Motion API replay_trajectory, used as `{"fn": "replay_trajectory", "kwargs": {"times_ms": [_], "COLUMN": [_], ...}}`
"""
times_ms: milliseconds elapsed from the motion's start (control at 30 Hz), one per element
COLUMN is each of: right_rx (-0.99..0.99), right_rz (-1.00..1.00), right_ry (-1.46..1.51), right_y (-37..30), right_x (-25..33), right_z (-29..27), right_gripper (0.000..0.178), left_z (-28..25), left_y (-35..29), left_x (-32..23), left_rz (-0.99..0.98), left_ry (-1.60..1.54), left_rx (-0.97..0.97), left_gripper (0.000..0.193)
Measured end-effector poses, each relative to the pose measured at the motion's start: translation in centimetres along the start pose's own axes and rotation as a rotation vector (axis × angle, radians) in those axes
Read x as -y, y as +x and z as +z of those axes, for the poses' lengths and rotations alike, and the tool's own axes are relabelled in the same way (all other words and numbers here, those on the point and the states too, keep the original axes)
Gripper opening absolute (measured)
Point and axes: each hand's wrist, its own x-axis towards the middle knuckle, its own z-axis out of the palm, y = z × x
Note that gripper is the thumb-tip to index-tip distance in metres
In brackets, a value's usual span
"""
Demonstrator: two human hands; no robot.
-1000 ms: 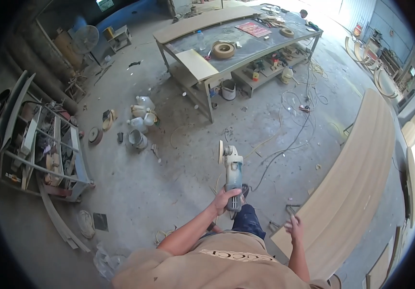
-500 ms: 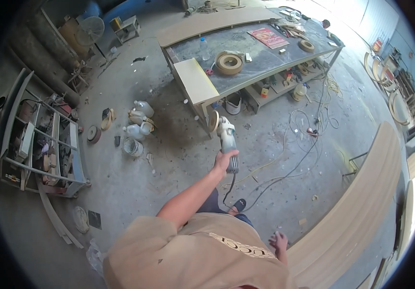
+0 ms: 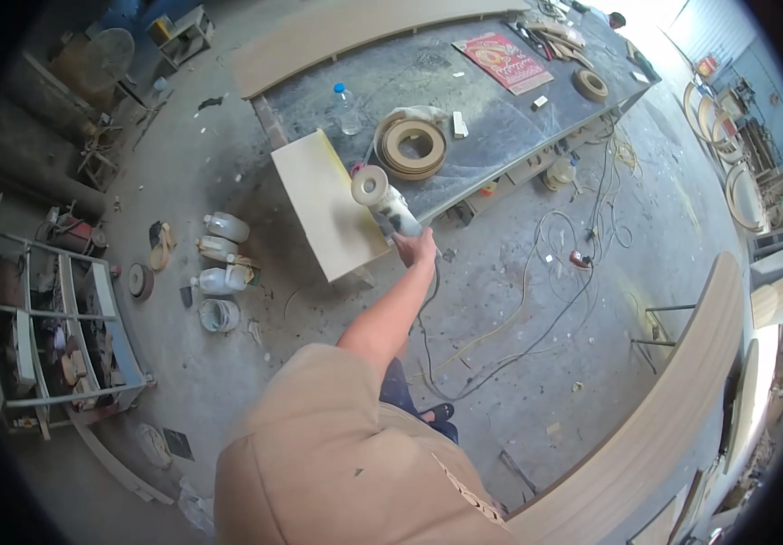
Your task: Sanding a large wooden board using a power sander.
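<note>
My left arm reaches forward, and my left hand (image 3: 415,248) is closed round the body of an angle grinder (image 3: 396,213). The grinder's round sanding disc (image 3: 371,184) tilts up at the near edge of a workbench (image 3: 500,132), over or beside a pale board (image 3: 323,200) with a yellow edge; whether the disc touches anything I cannot tell. Just beyond the disc lies a roll of brown edging strip (image 3: 407,173). A clear bottle with a blue cap (image 3: 346,113) stands behind the board. A dark power cord (image 3: 422,318) trails down from the grinder. My right hand is out of sight.
A long curved wooden panel (image 3: 646,418) occupies the right side. Cables (image 3: 537,300) loop over the floor ahead. Plastic jugs (image 3: 219,250) and a bucket (image 3: 219,313) stand left, near a metal rack (image 3: 74,318). A person (image 3: 617,18) is partly visible beyond the bench.
I have come closer to the bench. My left hand has carried the grinder forward to its edge, and the disc has turned to face up. My right hand has left the view.
</note>
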Motion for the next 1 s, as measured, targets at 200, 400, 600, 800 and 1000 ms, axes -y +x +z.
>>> {"fn": "replay_trajectory", "kwargs": {"times_ms": [200, 400, 600, 800, 1000], "right_rx": [0.255, 0.037, -0.195, -0.649, -0.933], "right_rz": [0.528, 1.282, 1.362, 1.220, 0.839], "right_ry": [0.572, 1.222, 1.149, 0.921, 0.871], "right_y": [5.3, 10.4, 17.8, 23.6, 29.0], "right_x": [10.1, 21.3, 20.9, 21.0, 22.2], "right_z": [-7.9, -9.9, -7.2, -15.0, -24.0], "right_gripper": [0.021, 0.032, 0.053, 0.077, 0.069], "left_z": [6.1, 9.9, 8.1, 7.2, -2.4], "left_y": [8.5, 4.9, 16.4, 8.4, -14.5], "left_x": [-4.5, -7.9, 0.5, 3.3, 7.2], "left_rz": [-0.044, -0.183, 0.025, 0.523, 0.615], "left_ry": [0.078, 0.316, 0.544, 0.429, 0.047], "left_rx": [-0.183, -0.066, -0.179, 0.005, 1.310], "left_gripper": [0.068, 0.070, 0.073, 0.090, 0.055]}}
